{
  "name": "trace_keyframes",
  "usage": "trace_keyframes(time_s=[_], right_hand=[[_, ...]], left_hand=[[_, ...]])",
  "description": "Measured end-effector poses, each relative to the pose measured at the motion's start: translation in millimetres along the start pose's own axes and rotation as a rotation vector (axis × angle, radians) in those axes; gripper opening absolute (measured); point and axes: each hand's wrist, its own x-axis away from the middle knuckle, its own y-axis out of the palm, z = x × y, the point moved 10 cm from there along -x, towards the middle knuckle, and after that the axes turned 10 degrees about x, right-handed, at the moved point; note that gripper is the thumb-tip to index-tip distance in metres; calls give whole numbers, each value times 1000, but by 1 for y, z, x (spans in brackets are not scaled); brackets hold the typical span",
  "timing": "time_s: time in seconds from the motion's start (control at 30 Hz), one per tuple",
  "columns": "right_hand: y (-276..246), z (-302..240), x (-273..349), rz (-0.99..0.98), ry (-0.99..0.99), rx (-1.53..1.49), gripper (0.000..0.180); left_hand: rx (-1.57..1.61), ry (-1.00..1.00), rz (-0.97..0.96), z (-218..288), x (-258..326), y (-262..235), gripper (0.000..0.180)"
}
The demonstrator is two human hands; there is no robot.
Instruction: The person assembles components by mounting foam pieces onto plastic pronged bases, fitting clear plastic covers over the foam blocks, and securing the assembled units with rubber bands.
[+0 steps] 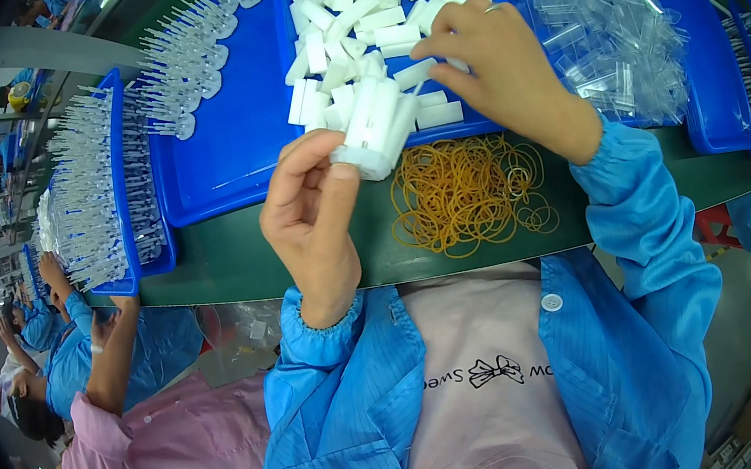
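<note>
- Workpiece: a round-based plastic holder carrying white cylinders [372, 130], raised above the bench [377, 248] at the center.
- Handling: presumably light; the base looks stiff, perhaps slippery, and the cylinders may be soft.
- Grip point: the base rim, clear of the cylinders. The left hand [312, 209] pinches it there, from 7 o'clock.
- Right hand [506, 78]: at 2 o'clock, fingers curled, thumb near the cylinders; whether it grips anything cannot be told.
- Surroundings, from the workpiece: loose white cylinders [382, 19] at 12; clear plastic pieces [600, 43] between 2 and 3; pronged holders [203, 54] at 10.
- Obstruction: tangled rubber bands [464, 191] at 4 could snag.
</note>
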Motion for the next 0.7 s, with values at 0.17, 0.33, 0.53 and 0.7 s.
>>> trace_keyframes(time_s=[0.17,0.33,0.53,0.7], right_hand=[[34,-6,3,-142,-73,335,12],[0,-3,-2,-37,15,141,10],[-3,17,-1,-159,381,-896,23],[-2,13,-1,-207,382,-939,28]], left_hand=[[-71,69,17,10,-1,-6,22],[-320,248,-149,26,4,10,18],[-440,333,-235,42,10,32,18],[-481,403,-281,48,12,43,22]])
